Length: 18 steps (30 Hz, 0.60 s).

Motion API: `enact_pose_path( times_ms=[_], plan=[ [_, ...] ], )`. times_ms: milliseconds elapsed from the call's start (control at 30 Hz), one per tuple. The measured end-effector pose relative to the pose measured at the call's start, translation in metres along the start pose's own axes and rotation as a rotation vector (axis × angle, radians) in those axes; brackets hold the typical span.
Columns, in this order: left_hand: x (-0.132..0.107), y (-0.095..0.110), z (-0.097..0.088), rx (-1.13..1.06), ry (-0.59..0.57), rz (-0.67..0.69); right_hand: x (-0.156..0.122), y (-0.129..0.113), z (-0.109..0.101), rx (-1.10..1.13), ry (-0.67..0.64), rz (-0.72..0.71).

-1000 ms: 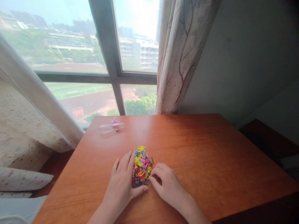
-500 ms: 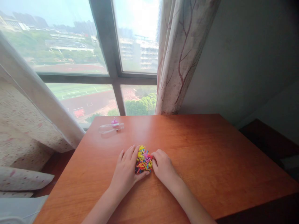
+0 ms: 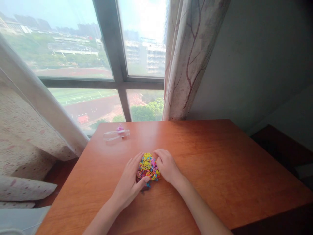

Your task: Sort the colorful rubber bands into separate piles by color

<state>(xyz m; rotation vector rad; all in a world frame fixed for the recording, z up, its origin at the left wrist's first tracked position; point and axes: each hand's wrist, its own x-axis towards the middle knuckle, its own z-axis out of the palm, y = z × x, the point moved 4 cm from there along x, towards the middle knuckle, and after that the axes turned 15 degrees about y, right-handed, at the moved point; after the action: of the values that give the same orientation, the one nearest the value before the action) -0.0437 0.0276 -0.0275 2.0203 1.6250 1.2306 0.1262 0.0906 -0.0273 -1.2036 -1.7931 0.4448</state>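
Observation:
A heap of small loop-shaped plastic pieces (image 3: pixel 148 166) in yellow, pink, blue, red and other colours lies on the brown wooden table (image 3: pixel 215 169). Around its left and near side curves my left hand (image 3: pixel 130 176), open, with fingers stretched forward and the thumb across the near edge. On the other side, my right hand (image 3: pixel 167 164) rests against the heap, its fingers bent but apart from the thumb, gripping nothing that I can see. A few blue and dark pieces stick out below the left thumb. The fingers hide parts of the heap's sides.
Near the table's far left corner lies a clear bottle-like container (image 3: pixel 114 134), with a small pink-purple thing (image 3: pixel 120 128) beside it. Behind the table stand a window (image 3: pixel 119 81) and a patterned curtain (image 3: pixel 182 81). Another curtain (image 3: pixel 36 130) hangs at the left.
My right hand has moved up and opened from a closer pinch at the heap's right edge. My left hand has shifted slightly left, and the heap looks looser and spread nearer to me.

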Motion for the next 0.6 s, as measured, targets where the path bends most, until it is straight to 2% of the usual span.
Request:
enact_pose_path(
  times_ms=[200, 300, 367, 467, 600],
  plan=[
    [0.013, -0.013, -0.018, -0.123, 0.089, -0.265, 0.012, -0.019, 0.023, 0.081, -0.136, -0.092],
    [0.02, -0.02, -0.029, -0.134, 0.157, -0.348, 0.013, -0.024, 0.026, 0.152, -0.198, -0.066],
    [0.021, -0.023, -0.031, -0.143, 0.161, -0.375, 0.013, -0.023, 0.024, 0.206, -0.194, -0.027],
    [0.02, -0.023, -0.027, -0.148, 0.074, -0.341, 0.015, -0.02, 0.021, 0.272, -0.16, 0.05],
    [0.018, -0.015, -0.02, -0.074, 0.01, -0.16, 0.019, -0.016, 0.02, 0.207, -0.172, 0.1]
  ],
)
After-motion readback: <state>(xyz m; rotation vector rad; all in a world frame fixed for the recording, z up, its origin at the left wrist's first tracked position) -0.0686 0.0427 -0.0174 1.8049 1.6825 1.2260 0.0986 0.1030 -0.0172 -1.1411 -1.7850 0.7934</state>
